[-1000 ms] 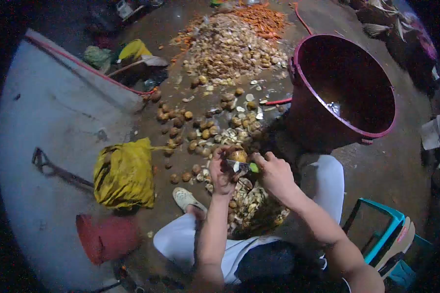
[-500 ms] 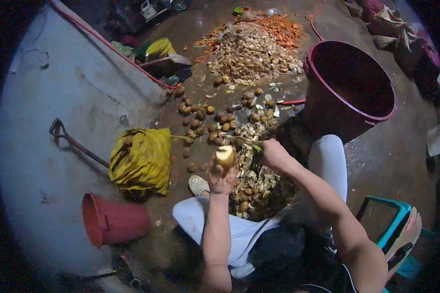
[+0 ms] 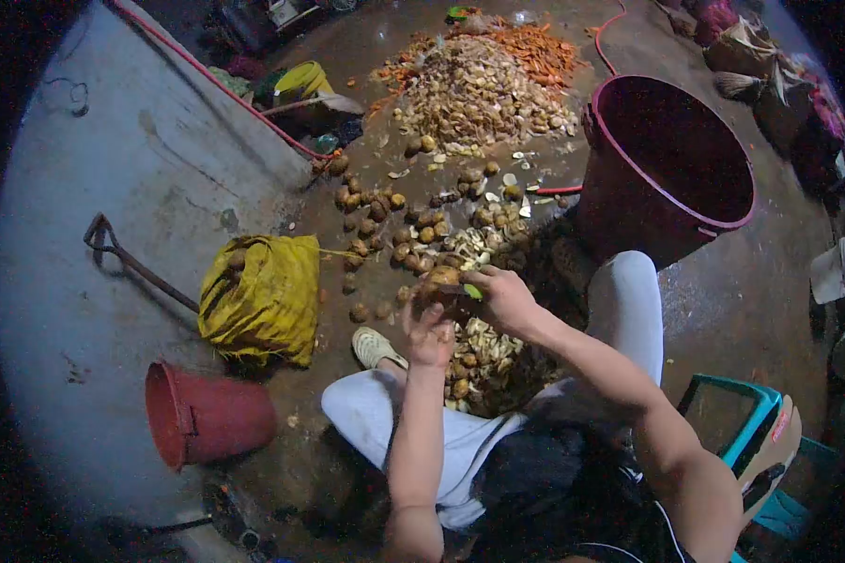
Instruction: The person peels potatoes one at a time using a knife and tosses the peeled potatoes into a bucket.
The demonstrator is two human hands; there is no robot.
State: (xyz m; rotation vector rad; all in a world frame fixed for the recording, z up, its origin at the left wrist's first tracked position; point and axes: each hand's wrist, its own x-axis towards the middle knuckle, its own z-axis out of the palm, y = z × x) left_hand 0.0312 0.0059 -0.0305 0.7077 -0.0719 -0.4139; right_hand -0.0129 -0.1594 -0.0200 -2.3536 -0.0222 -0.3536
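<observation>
My left hand (image 3: pixel 429 335) is closed around the underside of a large brown-skinned potato (image 3: pixel 443 275) in front of my knees. Its fingers point upward, partly in shadow. In my right hand (image 3: pixel 507 298) is a knife with a green handle (image 3: pixel 474 292), part of which shows beyond the fingers. The blade lies against the potato's near side and is hard to make out. Below and beyond my hands, pale peelings (image 3: pixel 483 349) are heaped on the floor between my legs. Several unpeeled potatoes (image 3: pixel 376 208) lie scattered farther forward.
A tall dark-red tub (image 3: pixel 629 197) stands to the right of the peelings. On the left are a yellow sack (image 3: pixel 263 300), a tipped red bucket (image 3: pixel 221 422) and a long-handled tool (image 3: pixel 141 267). A large pale pile (image 3: pixel 488 94) and orange pieces (image 3: pixel 545 56) lie ahead.
The potato has turned, so its pale cut end no longer faces me and brown skin shows. My right hand has moved left, bringing the knife against it.
</observation>
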